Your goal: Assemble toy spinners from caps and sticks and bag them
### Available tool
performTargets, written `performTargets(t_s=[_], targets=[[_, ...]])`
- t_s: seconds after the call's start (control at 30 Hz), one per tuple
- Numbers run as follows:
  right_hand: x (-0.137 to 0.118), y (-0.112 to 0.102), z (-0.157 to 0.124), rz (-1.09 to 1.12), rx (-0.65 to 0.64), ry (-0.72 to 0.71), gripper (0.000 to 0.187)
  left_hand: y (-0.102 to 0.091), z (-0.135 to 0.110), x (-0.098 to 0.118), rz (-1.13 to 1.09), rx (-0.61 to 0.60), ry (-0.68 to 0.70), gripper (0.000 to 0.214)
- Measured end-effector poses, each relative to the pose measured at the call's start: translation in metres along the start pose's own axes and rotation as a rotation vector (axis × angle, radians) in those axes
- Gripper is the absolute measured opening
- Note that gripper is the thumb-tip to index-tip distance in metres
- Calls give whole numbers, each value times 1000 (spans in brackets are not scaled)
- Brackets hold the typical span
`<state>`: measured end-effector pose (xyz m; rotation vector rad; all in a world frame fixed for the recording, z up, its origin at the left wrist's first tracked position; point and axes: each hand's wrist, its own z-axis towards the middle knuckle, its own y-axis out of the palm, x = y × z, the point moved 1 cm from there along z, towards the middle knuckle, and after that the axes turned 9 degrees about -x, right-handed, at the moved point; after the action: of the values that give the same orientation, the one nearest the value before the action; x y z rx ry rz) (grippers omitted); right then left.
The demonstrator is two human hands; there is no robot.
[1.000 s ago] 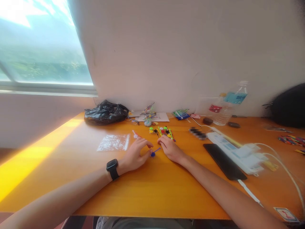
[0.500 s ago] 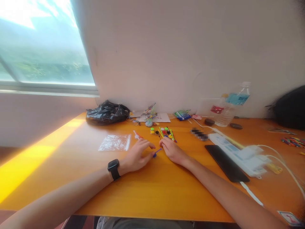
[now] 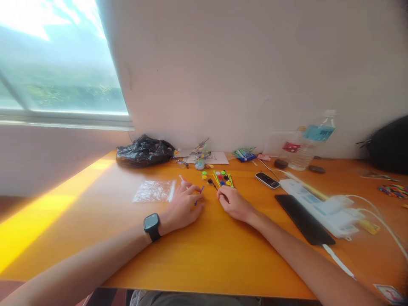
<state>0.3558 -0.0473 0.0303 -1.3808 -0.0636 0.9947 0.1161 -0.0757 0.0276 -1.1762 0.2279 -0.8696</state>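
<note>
My left hand [image 3: 186, 205], with a black watch [image 3: 151, 224] on its wrist, has its thumb and fingers around a small blue plastic stick with a disc end [image 3: 195, 203]. My right hand [image 3: 235, 204] is closed, its fingertips at the end of a black stick with a round head [image 3: 210, 181]. Just beyond are several coloured discs and sticks, among them a green disc [image 3: 204, 173], a yellow disc [image 3: 204, 177] and a yellow-green stick [image 3: 230, 180]. A whitish stick-like piece [image 3: 181, 178] lies past my left fingers, partly hidden.
A clear plastic bag [image 3: 153, 191] lies left of my left hand. Along the wall are a black bag [image 3: 143, 151], papers [image 3: 219, 157] and water bottles [image 3: 302, 148]. To the right are a small black-faced device [image 3: 267, 180], a phone [image 3: 302, 217] and a power strip [image 3: 314, 206] with cables.
My left hand has drawn back left with the blue stick, away from my right hand. The black stick has shifted slightly toward me at my right fingertips.
</note>
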Motion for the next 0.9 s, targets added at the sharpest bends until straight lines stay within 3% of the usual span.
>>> performTargets(t_s=[0.2, 0.47, 0.7, 0.9], targets=[[-7, -5, -1, -29, 13, 56, 20, -1, -4, -1, 72, 7, -46, 42], [-12, -8, -4, -49, 53, 108, 30, -3, 0, 5, 8, -83, 104, 11], [-12, -8, -5, -13, 51, 94, 33, 0, 0, 1, 19, -94, 1, 7], [-16, -8, -8, 20, 15, 24, 33, -1, -1, -4, -29, -66, -95, 19]])
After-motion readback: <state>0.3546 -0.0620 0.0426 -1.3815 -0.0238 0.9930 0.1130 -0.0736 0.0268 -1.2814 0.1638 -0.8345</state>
